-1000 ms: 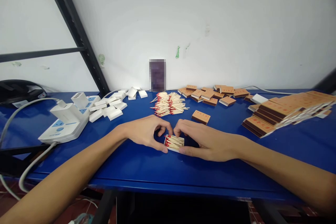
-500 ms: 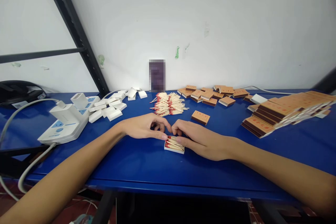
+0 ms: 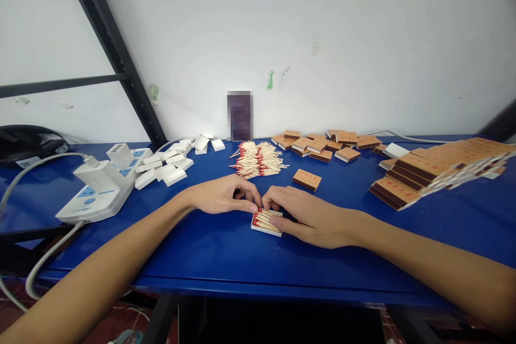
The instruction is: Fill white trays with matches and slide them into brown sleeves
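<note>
A small white matchbox tray [image 3: 266,222] filled with red-tipped matches lies on the blue table [image 3: 226,252] in front of me. My left hand [image 3: 223,197] rests at its far left corner, fingers curled and pinched at the tray's edge. My right hand [image 3: 306,215] lies on the tray's right side, thumb pressed on the matches, fingers curled behind it. Behind my hands sits a loose pile of matches [image 3: 258,159], and a single brown matchbox sleeve [image 3: 307,179] lies to the right of it.
Empty white trays [image 3: 169,164] are heaped at the back left beside a white power strip [image 3: 99,188] with a cable. Brown matchboxes [image 3: 322,145] are scattered at the back, and flat sleeve stacks [image 3: 431,169] lie at the right. A black frame post [image 3: 116,59] leans at the left.
My hands moved from cupping both sides of the tray to its far edge. My right thumb now presses on the matches, and the tray has stayed in place.
</note>
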The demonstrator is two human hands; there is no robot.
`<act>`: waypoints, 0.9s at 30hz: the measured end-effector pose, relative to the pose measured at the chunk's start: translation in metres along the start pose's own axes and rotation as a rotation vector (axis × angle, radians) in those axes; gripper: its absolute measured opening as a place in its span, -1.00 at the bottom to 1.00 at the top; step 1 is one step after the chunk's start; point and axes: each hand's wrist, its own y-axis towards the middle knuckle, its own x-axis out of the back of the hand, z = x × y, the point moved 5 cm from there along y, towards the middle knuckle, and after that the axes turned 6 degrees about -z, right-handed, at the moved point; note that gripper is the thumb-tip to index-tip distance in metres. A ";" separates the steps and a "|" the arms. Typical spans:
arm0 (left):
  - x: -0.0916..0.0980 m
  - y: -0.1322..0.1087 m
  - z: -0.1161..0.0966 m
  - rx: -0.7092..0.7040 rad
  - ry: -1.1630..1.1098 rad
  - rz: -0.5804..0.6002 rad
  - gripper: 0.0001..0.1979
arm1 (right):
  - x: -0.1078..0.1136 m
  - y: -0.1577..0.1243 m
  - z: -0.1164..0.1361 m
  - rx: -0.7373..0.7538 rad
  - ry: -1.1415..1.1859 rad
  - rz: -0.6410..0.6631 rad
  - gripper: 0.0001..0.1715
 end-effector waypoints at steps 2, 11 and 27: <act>-0.001 0.000 0.001 0.001 0.003 -0.002 -0.69 | 0.000 0.000 -0.001 0.003 -0.006 0.001 -0.79; -0.003 0.002 -0.006 -0.007 0.009 -0.018 -0.72 | 0.001 0.001 0.001 -0.062 0.072 0.010 -0.91; -0.005 0.001 -0.006 -0.003 0.100 -0.062 -0.58 | 0.001 0.000 -0.007 -0.148 0.305 -0.006 -0.86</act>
